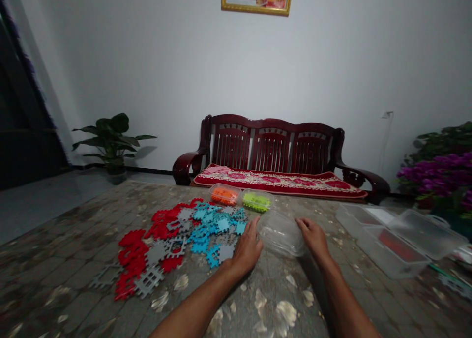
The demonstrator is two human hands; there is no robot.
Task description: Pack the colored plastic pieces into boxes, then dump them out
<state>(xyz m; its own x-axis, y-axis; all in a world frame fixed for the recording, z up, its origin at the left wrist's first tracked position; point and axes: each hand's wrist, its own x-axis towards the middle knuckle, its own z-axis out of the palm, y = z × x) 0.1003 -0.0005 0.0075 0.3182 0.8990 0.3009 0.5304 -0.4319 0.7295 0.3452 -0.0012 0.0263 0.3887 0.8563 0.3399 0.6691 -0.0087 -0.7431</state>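
Note:
Between my hands is a clear plastic container (282, 234), low over the patterned tabletop or standing on it; I cannot tell which. My left hand (250, 247) is closed on its left edge, and my right hand (312, 235) pinches the far right corner. Interlocking plastic pieces lie in a loose pile left of my left hand: red pieces (132, 254), grey pieces (157, 253) and blue pieces (201, 234). Behind the container stand a clear box of orange pieces (224, 195) and a clear box of yellow-green pieces (257, 200).
A large translucent storage box (383, 257) with its lid open stands on the right, something red inside. Grey and green items lie near its right side. Beyond the table (206, 303) are a wooden bench (271, 143), a potted plant (116, 138) and purple flowers (438, 173).

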